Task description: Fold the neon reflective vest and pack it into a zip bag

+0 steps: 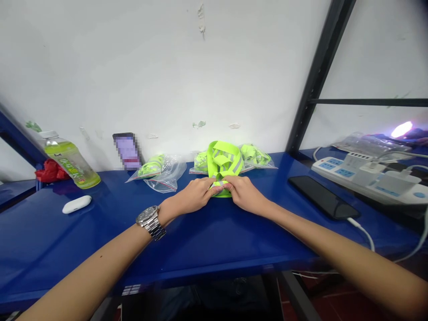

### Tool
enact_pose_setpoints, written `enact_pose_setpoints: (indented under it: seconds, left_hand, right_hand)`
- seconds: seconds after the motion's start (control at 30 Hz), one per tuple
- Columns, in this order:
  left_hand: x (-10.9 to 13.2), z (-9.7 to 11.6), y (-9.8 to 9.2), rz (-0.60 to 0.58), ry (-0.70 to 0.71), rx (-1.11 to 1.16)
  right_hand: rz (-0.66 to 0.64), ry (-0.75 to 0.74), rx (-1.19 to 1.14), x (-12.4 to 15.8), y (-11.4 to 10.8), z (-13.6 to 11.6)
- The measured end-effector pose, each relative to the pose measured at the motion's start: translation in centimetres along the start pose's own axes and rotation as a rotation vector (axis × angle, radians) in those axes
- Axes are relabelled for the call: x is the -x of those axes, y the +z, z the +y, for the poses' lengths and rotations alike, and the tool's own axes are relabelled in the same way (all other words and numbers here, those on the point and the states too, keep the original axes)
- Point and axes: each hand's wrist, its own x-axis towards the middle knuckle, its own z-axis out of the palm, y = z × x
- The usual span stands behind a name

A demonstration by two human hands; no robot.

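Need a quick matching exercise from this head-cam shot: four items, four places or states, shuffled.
Items:
1. Silver metal wristwatch
2. Neon-yellow reflective vest
3. White oval earbud case
4. Black smartphone

Places or states:
A. White charging cable attached at one end, beside a white power strip
B. Held between the left hand and right hand
C. Worn on the left wrist
D. Lying on the blue table, left of the hands

Pairs: 1-C, 2-B, 3-D, 4-A

Scuffed white wall [160,67] behind a blue bench [67,240], black upright [317,76], perhaps shelving
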Motion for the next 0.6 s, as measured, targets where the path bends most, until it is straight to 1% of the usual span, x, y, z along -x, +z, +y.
enact_pose_setpoints:
  seconds: [0.1,0.2,0.3,0.4,0.47,0.5,0.6]
  left_hand:
    - [-0.6,0.5,-0.7,-0.017,0.001,0.057]
    - [-1.2,0.5,-1.0,-0.016,0.024,0.144]
    - [-1.6,-0.1,-0.9,-0.038,-0.044,0.25]
    - [-1.8,-0.8,-0.7,-0.079,-0.141,0.336]
    - [-1.9,-1.3,-0.6,-0.101,-0.188,0.336]
    - [-1.9,-1.5,-0.5,-0.094,-0.189,0.307]
    - [-2.0,-1.6,-0.2,-0.014,-0.125,0.173]
  right_hand:
    - [0.05,0.06,-0.135,0.2,-0.3,-0.3]
    - [0.057,0.149,-0.212,0.3,-0.3,-0.3]
    - [0.047,0.213,-0.243,0.2,-0.2,-0.3]
    - [0.035,0.224,-0.248,0.1,-0.2,-0.5]
    - [0.029,0.222,-0.235,0.1,-0.3,-0.8]
    - [0.029,0.229,-0.222,0.1,-0.3,-0.9]
    - [0.034,0.257,-0.161,0.1,-0.3,-1.4]
